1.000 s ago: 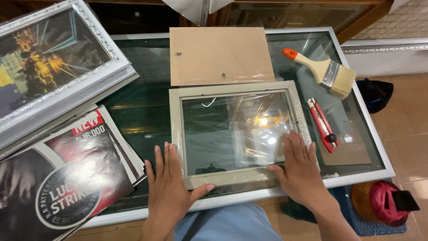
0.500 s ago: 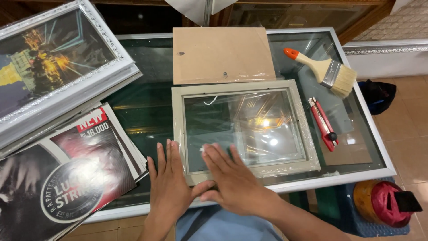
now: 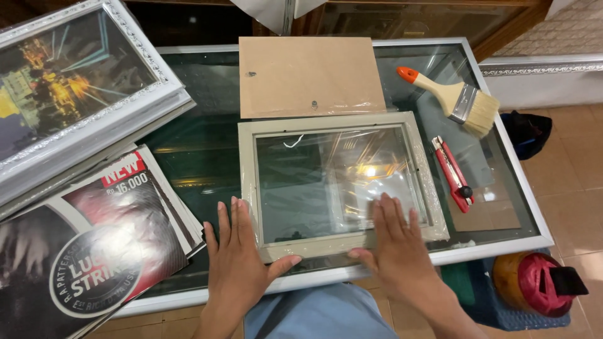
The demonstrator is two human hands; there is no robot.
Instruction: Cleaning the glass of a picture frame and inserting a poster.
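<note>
Hands flat and released: I see my left hand [image 3: 237, 263] beside the frame [image 3: 339, 185] at the table [image 3: 521, 207] front edge, right hand [image 3: 394, 246] pressing its glass.

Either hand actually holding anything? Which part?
Nothing gripped. Left hand lies flat at the picture frame's near-left corner; right hand lies flat on its plastic-covered glass near the bottom rail.

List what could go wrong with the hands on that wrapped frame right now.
1. The right hand presses flat on the glass pane of the frame; hard pressure might crack it.
2. The frame's near edge lies close to the table rim; a pull by the left hand could slide it off.
3. The red utility knife lies just right of the frame; a sideways sweep could hit it.
</note>
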